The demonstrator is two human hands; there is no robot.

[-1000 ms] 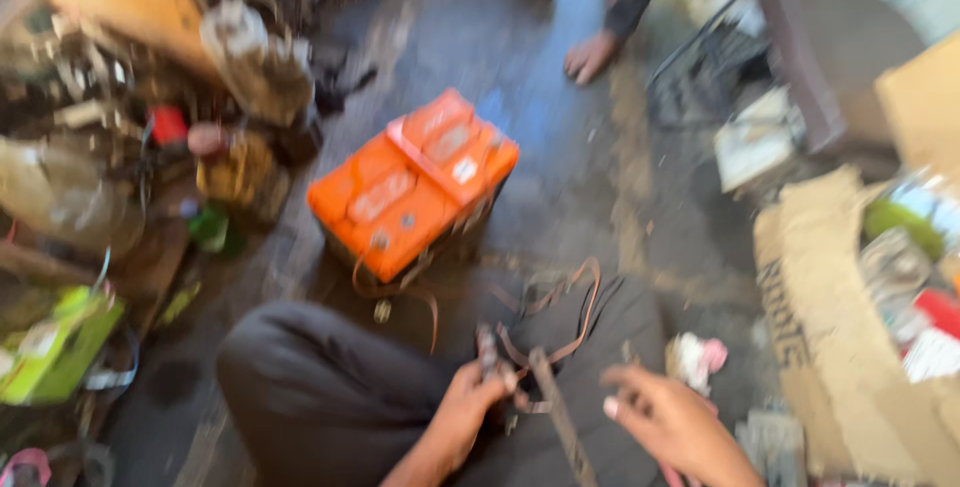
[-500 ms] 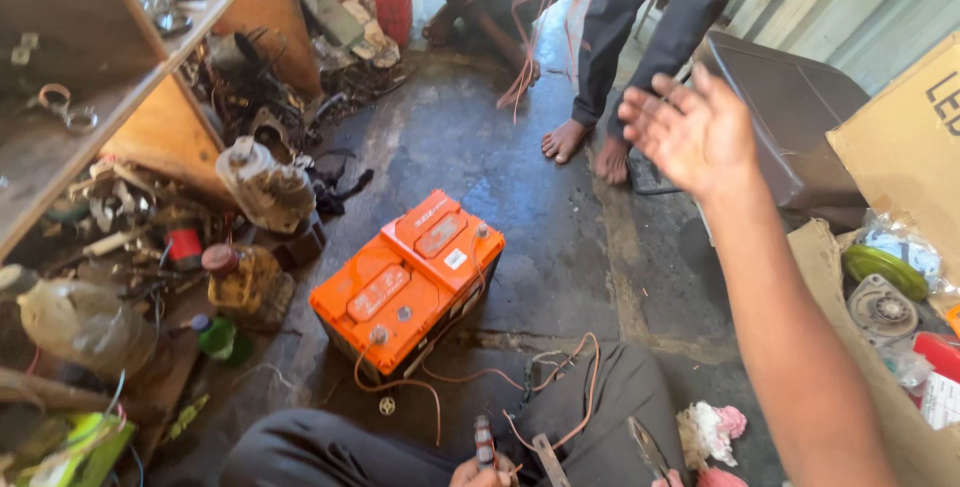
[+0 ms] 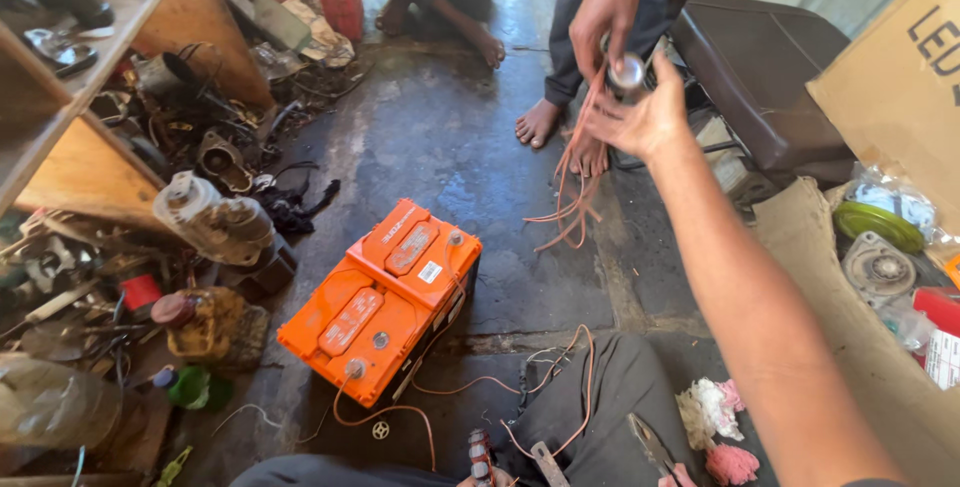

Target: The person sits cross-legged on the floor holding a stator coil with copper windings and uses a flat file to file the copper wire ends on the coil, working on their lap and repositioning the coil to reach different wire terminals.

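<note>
right hand [image 3: 640,112]: stretched way out toward 1 o'clock, fingers [image 3: 668,75] curled round one small shiny metal cylinder [image 3: 629,72]. Grasping it, though another hand is on it too

other person's hand [image 3: 603,9]: one, coming down from 12 o'clock, touching the same cylinder from above

orange wires [image 3: 572,182]: one loose bunch hanging from where the two hands meet, trailing onto the floor [image 3: 440,147]. Can't count the strands

left hand [image 3: 490,477]: barely in frame at 6 o'clock, only the top shows, right by one red and silver tool handle [image 3: 479,452]. Can't tell whether the fingers are clenched or released

battery [image 3: 382,297]: one, orange, two caps on top, sitting on the floor about 8 o'clock from the cylinder, well apart from it

wire at battery: thin orange lead [image 3: 400,409] looping off its near corner toward my lap

pliers [image 3: 650,444]: one pair lying on my trouser leg at 5 o'clock

rags [image 3: 715,427]: two, one whitish, one pink, just beside the pliers

people nearby: two, one standing barefoot at 12 o'clock, one squatting at 11 o'clock

shelf [image 3: 90,67]: wooden, at 10 o'clock, scrap metal parts piled below it

cardboard box [image 3: 900,77]: one, at 2 o'clock
</note>
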